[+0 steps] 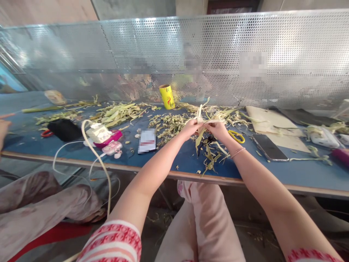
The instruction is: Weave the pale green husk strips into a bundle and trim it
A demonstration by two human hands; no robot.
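Observation:
My left hand and my right hand meet above the blue table, fingers pinched together on pale strips of dried leaf that look like corn husk. One strip stands up between the hands, and another hangs down below them. Beneath lie loose husk scraps and a small black item that I cannot make out. Just right of my right hand rests a yellow loop, apparently a scissors handle.
A yellow roll stands by the perforated metal screen. Husk piles cover the table's back. A phone and cardboard lie right. A power strip with cables sits left. Another person's hand shows far left.

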